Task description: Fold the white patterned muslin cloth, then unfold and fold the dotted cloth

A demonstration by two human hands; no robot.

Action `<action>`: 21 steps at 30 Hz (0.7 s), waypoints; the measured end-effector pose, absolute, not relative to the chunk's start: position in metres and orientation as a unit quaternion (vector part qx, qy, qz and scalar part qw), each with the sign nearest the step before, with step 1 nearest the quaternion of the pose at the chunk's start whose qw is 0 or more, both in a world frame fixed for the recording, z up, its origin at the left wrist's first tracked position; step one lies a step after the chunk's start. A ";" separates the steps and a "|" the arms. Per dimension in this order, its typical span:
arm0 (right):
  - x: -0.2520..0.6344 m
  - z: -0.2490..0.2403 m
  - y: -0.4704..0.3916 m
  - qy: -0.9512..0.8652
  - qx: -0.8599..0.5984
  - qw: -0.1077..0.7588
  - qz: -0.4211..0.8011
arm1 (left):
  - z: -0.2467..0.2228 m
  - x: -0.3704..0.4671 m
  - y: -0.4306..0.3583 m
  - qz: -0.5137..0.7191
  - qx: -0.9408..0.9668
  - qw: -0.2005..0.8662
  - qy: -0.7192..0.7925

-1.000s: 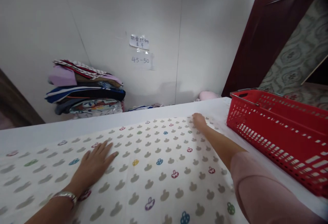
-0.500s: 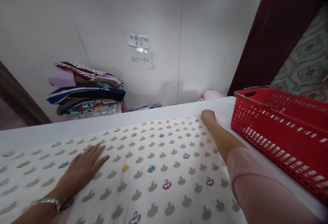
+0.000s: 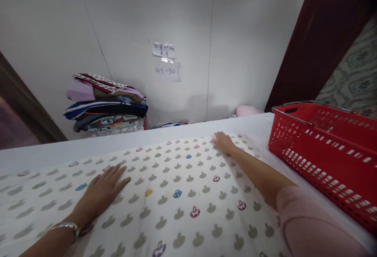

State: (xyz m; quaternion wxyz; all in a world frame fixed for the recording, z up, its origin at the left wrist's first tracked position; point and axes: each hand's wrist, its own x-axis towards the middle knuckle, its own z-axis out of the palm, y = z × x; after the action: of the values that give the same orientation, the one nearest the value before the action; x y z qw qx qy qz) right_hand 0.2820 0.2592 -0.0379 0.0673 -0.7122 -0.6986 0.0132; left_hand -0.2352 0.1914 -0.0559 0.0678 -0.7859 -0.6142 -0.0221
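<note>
A white cloth printed with grey, red, yellow, blue and green mushroom shapes lies spread over the white table. My left hand, with a silver bracelet at the wrist, rests flat on the cloth at left, fingers stretched out. Toward the cloth's far right part, my right hand lies on the fabric near its back edge. Its fingers reach out to the left and are slightly blurred, with nothing visible in them. The cloth's near edge runs out of view at the bottom.
A red plastic basket with metal handles stands at the table's right. Behind the table, folded fabrics are piled at left, and a pink bundle shows at right. Paper notes hang on the wall.
My right hand has moved left from the cloth's far right corner along the back edge, its fingers now stretched out. My left hand stays flat on the cloth. The view has shifted slightly.
</note>
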 end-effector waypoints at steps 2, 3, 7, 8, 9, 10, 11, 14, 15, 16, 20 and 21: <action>0.270 -0.039 0.260 -0.725 -0.685 0.053 0.051 | -0.055 -0.235 0.191 -0.016 -0.788 0.070 -0.611; 0.266 -0.039 0.261 -0.729 -0.680 0.050 0.064 | -0.055 -0.234 0.190 -0.012 -0.788 0.071 -0.611; 0.266 -0.037 0.261 -0.725 -0.682 0.051 0.079 | -0.051 -0.232 0.188 -0.005 -0.790 0.074 -0.608; 0.270 -0.037 0.259 -0.720 -0.688 0.052 0.072 | -0.051 -0.232 0.188 -0.010 -0.794 0.078 -0.603; 0.276 -0.038 0.256 -0.711 -0.699 0.052 0.059 | -0.050 -0.232 0.187 -0.015 -0.798 0.080 -0.597; 0.284 -0.039 0.252 -0.698 -0.713 0.052 0.040 | -0.050 -0.232 0.187 -0.022 -0.801 0.082 -0.593; 0.294 -0.041 0.247 -0.682 -0.730 0.050 0.021 | -0.051 -0.233 0.188 -0.028 -0.803 0.083 -0.590; 0.327 -0.046 0.233 -0.630 -0.776 0.044 0.010 | -0.053 -0.235 0.189 -0.036 -0.806 0.083 -0.585; 0.338 -0.047 0.230 -0.616 -0.786 0.044 0.024 | -0.054 -0.236 0.190 -0.034 -0.807 0.084 -0.584; 0.346 -0.047 0.229 -0.605 -0.794 0.044 0.042 | -0.055 -0.236 0.190 -0.032 -0.807 0.085 -0.584; 0.359 -0.047 0.233 -0.596 -0.798 0.046 0.074 | -0.057 -0.237 0.190 -0.021 -0.799 0.089 -0.594; 0.360 -0.047 0.235 -0.598 -0.797 0.048 0.071 | -0.056 -0.236 0.190 -0.018 -0.798 0.090 -0.595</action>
State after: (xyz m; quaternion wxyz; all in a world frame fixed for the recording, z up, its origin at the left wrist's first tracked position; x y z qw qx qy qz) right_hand 0.3595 0.2353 -0.0472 0.0480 -0.7971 -0.5976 0.0714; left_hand -0.2364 0.1895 -0.0561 0.0899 -0.7983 -0.5952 -0.0176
